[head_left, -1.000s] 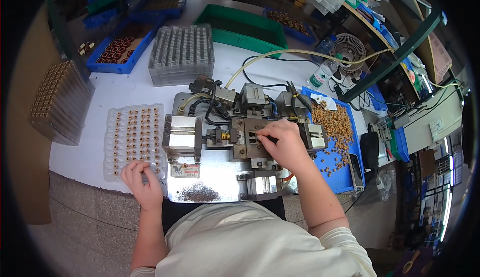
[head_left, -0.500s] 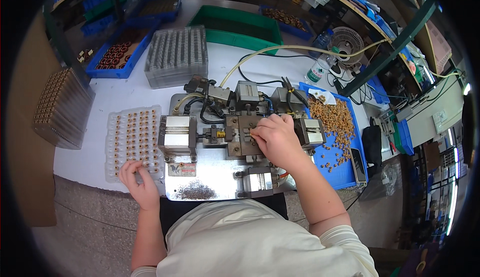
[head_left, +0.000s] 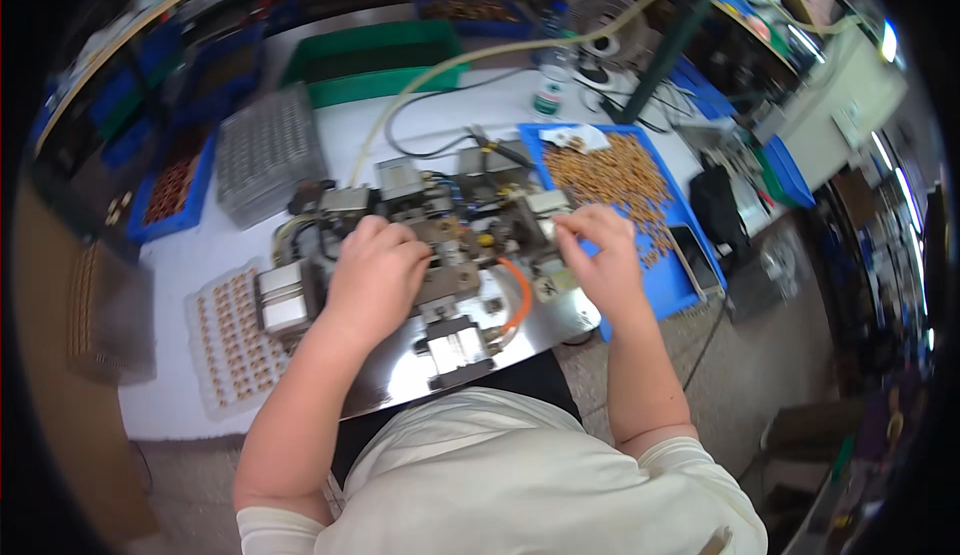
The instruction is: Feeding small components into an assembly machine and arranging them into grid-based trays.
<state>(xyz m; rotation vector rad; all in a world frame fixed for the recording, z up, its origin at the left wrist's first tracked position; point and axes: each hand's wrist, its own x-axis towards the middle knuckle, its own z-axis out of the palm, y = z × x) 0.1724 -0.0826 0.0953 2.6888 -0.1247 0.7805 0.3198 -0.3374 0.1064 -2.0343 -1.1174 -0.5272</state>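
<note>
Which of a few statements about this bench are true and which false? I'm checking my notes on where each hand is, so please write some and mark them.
1. The left hand rests on the metal machine. True.
2. The right hand is inside the green bin. False: it is at the machine's right end, beside the blue tray of small brown parts.
3. A clear tray of small parts lies to the left of the machine. True.
4. The blue tray on the right holds nothing. False: brown parts are heaped in it.
5. A small fan stands at the back of the bench. True.
</note>
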